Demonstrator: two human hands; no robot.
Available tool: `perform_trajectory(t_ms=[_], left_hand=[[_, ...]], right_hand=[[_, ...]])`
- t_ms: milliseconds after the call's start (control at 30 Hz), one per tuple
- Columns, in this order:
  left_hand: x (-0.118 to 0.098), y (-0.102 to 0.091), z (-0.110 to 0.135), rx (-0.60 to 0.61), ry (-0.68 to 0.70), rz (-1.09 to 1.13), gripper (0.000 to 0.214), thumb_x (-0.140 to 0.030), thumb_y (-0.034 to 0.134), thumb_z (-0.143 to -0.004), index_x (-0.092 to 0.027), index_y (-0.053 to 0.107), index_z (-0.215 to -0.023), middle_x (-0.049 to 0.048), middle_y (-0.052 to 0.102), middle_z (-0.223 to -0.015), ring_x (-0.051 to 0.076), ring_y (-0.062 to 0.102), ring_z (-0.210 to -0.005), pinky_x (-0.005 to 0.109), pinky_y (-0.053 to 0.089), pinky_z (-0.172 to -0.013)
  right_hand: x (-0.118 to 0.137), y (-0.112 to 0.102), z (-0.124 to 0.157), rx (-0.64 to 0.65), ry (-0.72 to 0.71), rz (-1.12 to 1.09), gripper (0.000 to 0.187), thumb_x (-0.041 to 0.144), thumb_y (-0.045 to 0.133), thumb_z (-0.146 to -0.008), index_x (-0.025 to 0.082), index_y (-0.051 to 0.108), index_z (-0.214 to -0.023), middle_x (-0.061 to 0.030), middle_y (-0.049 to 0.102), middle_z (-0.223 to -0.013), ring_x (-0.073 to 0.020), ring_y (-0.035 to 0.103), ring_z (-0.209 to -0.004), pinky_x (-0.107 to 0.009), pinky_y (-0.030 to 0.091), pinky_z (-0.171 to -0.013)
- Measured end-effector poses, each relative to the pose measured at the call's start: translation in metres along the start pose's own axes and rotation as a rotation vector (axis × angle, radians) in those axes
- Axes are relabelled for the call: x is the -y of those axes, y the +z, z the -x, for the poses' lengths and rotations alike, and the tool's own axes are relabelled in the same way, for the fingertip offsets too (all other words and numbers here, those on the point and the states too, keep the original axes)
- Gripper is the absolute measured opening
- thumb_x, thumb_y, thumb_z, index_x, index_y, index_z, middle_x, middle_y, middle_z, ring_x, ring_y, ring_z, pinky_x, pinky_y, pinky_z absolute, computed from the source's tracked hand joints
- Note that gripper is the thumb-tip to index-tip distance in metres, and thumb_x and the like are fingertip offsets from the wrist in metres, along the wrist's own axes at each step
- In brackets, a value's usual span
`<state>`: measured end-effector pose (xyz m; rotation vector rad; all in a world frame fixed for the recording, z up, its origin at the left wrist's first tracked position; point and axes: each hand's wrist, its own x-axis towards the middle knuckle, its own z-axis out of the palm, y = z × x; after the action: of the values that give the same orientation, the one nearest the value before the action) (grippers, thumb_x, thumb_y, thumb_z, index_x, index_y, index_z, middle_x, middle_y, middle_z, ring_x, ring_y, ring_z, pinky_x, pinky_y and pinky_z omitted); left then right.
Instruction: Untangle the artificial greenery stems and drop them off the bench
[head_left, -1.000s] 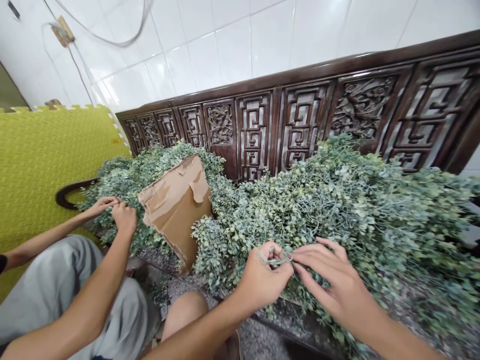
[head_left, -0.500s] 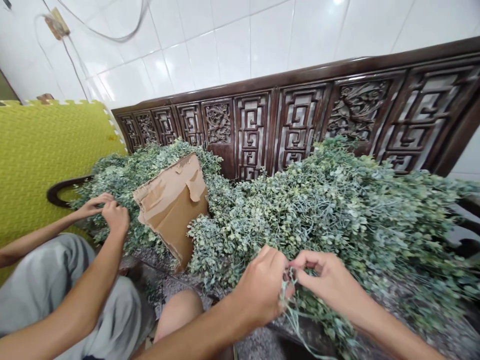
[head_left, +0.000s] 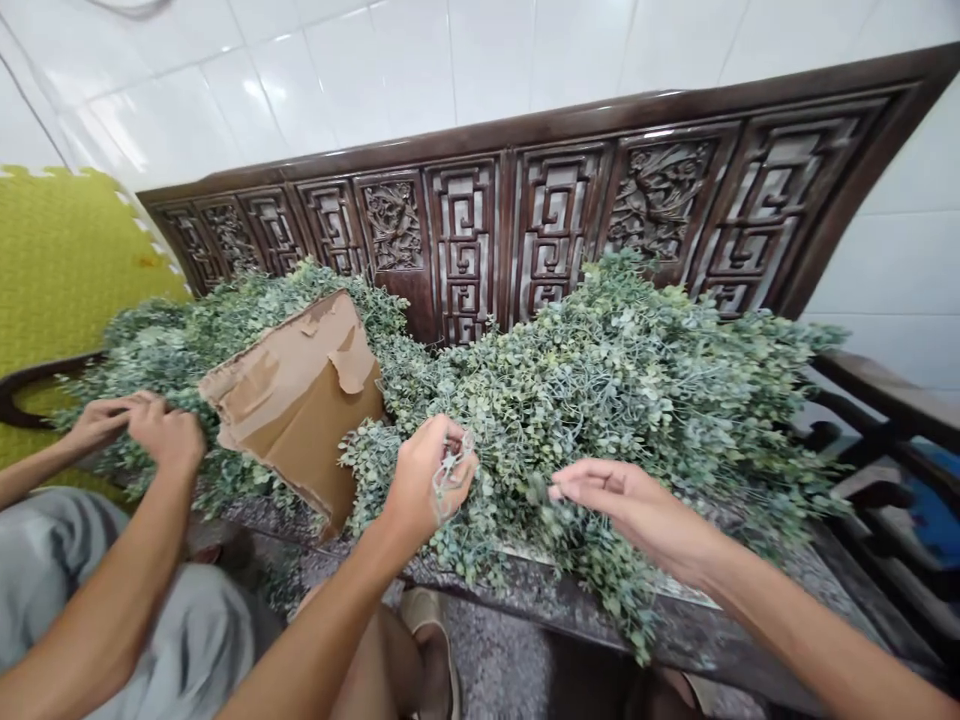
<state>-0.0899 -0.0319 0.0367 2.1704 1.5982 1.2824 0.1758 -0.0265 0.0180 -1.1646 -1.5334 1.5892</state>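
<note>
Your left hand [head_left: 429,482] is curled shut around a small tangle of thin pale stems [head_left: 452,474], with the loose strands showing just past your knuckles. Your right hand [head_left: 630,505] is apart from it, off to your right, its fingers loosely open and gently curled, and it has hold of nothing you can see. Its fingertips [head_left: 559,491] sit at the surface of a heap of leafy green sprays [head_left: 600,400], and the tangle lies right over that heap. The heap is piled on a speckled stone bench seat [head_left: 570,600], against a carved dark wood bench back [head_left: 465,240]. A torn cardboard sheet [head_left: 296,400] leans into the heap to the left of your left hand. Beyond it, a co-worker's hands [head_left: 165,435] rest together on the heap's far end, above grey shorts [head_left: 52,570]. A yellow-green foam mat [head_left: 67,260] lies further left, below white wall tiles [head_left: 300,70].
</note>
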Motion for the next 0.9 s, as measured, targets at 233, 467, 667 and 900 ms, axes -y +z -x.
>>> perform_trajectory(t_ms=[233,467,667,900], left_hand=[[-0.01,0.007,0.009,0.139,0.047,0.03,0.009,-0.014,0.055,-0.08,-0.021,0.05,-0.083,-0.0033,0.051,-0.069,0.013,0.048,-0.062,0.023,0.036,-0.06],[-0.013,0.004,0.011,0.499,0.212,0.025,0.015,-0.01,0.056,-0.078,-0.021,0.056,-0.088,-0.0007,0.061,-0.077,0.015,0.056,-0.07,0.024,0.04,-0.065],[-0.028,0.023,0.028,0.888,0.398,-0.169,0.005,-0.023,0.07,-0.074,-0.023,0.07,-0.079,0.0021,0.068,-0.066,0.02,0.063,-0.059,0.027,0.039,-0.052],[-0.046,0.061,0.047,1.099,0.525,-0.328,0.021,-0.035,0.066,-0.078,-0.021,0.075,-0.091,0.0096,0.074,-0.072,0.028,0.069,-0.064,0.032,0.042,-0.046]], right_hand=[[0.001,-0.007,-0.006,-0.043,-0.05,-0.111,0.04,0.046,0.081,-0.075,0.019,0.074,-0.104,-0.0102,0.077,-0.107,-0.0232,0.068,-0.108,-0.041,0.045,-0.103],[0.002,-0.007,-0.012,-0.146,-0.093,-0.048,0.038,0.048,0.084,-0.071,0.019,0.074,-0.094,-0.0063,0.076,-0.092,-0.021,0.069,-0.091,-0.037,0.049,-0.091],[0.028,0.014,-0.04,-0.12,-0.26,0.094,0.029,0.046,0.074,-0.082,0.019,0.072,-0.092,-0.0062,0.076,-0.093,-0.0216,0.069,-0.091,-0.037,0.049,-0.089],[0.083,0.107,-0.112,0.049,-0.699,0.314,0.015,0.028,0.054,-0.096,0.02,0.067,-0.099,-0.0051,0.076,-0.1,-0.0196,0.07,-0.097,-0.037,0.049,-0.093]])
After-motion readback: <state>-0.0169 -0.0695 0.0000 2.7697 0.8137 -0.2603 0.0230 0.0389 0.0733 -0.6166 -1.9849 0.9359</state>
